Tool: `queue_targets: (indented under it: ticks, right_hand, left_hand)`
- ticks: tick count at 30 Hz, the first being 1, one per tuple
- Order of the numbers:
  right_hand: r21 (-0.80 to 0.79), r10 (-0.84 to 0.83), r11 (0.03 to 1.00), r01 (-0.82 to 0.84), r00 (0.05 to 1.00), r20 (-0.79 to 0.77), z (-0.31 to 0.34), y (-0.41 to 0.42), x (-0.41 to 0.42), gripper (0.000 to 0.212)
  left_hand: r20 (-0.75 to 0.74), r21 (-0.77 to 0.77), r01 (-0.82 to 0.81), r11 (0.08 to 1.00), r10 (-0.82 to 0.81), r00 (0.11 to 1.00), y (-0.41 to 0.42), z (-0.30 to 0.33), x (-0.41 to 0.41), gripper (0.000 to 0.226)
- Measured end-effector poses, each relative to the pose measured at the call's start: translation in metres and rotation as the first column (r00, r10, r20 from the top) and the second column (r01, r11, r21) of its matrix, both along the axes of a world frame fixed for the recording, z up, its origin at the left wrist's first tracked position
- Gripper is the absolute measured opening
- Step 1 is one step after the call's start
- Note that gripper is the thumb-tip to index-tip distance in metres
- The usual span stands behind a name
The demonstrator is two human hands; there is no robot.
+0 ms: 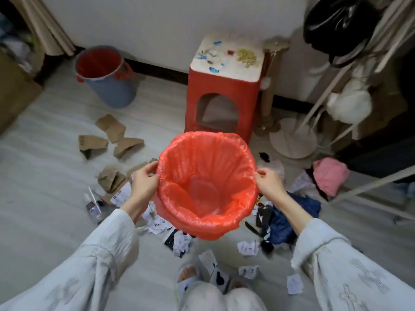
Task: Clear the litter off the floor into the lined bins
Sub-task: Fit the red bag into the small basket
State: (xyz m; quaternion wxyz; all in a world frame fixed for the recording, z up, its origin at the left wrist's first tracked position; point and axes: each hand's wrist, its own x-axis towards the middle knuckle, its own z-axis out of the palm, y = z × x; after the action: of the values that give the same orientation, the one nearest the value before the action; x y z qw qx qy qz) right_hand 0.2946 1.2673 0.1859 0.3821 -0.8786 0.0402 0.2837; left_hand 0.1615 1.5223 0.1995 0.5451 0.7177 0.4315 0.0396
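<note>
Dim, soft indoor light; faint shadows; edges bowed; slight blur

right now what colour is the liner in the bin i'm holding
Red-orange liner, translucent; it shows best in the head view.

near bin [206, 187] before stool [222, 95]; far bin [107, 75] behind-left; cardboard [112, 135] between.

Thin glossy plastic liner [208, 176] — crumpled brown cardboard scraps [111, 135] on matt wood-look floor [45, 187]
</note>
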Motion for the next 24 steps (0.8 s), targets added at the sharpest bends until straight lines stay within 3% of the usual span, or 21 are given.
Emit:
queue_targets:
  ticks: [5,11,17,24]
  right_hand:
    - [-0.026,0.031,0.999,-0.029,0.995,0.099,-0.127,0.018,0.021,0.029]
    - [-0.027,0.068,0.998,-0.064,0.976,0.207,-0.223,0.039,0.048,0.031]
    - [0.002,0.089,0.996,-0.093,0.957,0.275,-0.264,0.043,0.068,0.034]
    - [-0.030,0.112,0.994,-0.108,0.953,0.281,-0.275,0.031,0.072,0.029]
  left_hand:
    - [-0.006,0.050,-0.033,0.998,0.034,0.999,0.009,-0.144,0.008,0.030]
    - [0.073,0.018,-0.104,0.994,0.102,0.992,0.022,-0.241,0.024,0.032]
    - [0.177,0.032,-0.116,0.993,0.108,0.978,0.026,-0.278,0.045,0.031]
    - [0.165,-0.004,-0.078,0.997,0.078,0.983,0.010,-0.292,0.048,0.038]
